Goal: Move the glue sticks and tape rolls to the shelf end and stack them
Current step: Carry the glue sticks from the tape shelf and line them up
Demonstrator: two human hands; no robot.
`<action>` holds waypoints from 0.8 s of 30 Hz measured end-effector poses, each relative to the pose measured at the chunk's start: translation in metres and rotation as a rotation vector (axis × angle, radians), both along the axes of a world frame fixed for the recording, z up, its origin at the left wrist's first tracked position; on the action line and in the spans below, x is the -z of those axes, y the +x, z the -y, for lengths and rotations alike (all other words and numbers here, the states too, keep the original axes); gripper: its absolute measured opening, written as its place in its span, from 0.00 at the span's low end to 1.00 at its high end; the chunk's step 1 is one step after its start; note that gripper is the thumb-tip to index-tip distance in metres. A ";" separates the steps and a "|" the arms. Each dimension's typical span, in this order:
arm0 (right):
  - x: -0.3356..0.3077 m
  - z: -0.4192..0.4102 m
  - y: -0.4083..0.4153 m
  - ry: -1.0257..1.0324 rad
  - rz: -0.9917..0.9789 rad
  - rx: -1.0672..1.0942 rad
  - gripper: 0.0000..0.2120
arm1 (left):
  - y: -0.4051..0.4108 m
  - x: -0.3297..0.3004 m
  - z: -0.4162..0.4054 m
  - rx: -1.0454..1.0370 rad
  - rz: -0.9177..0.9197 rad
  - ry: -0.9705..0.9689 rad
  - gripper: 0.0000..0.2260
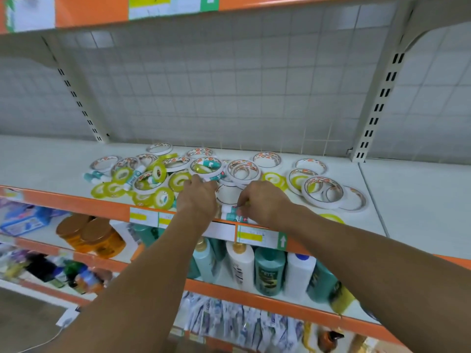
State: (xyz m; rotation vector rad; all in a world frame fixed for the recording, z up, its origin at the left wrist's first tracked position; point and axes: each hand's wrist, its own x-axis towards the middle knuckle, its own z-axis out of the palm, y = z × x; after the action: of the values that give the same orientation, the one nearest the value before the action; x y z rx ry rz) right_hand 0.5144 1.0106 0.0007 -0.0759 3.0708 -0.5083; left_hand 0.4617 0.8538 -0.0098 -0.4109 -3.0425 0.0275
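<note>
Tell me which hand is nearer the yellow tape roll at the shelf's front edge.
Right. The right hand is just left of the yellow tape roll; the left hand is farther left.

A white shelf with an orange front edge runs across the middle. Behind it stands a white wire-grid back panel, flanked by two slotted uprights. Above the shelf another orange edge carries price labels (print too blurred to read). Below the shelf, lower shelves hold bottles and orange jars. Brown floor shows at lower left.
</note>
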 end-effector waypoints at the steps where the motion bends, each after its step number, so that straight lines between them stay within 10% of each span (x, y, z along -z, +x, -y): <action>1: 0.000 0.001 -0.001 0.003 0.011 0.016 0.11 | 0.000 0.000 0.001 0.014 -0.003 0.007 0.21; 24: -0.016 0.013 0.007 0.264 -0.020 -0.138 0.18 | -0.005 0.005 0.014 0.281 -0.148 0.120 0.14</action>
State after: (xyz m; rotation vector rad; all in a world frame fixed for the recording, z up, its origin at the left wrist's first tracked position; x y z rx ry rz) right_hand 0.5219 0.9981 0.0172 -0.2855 3.0903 -0.0951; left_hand 0.4565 0.8397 -0.0145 -0.7833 -2.7953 -0.1334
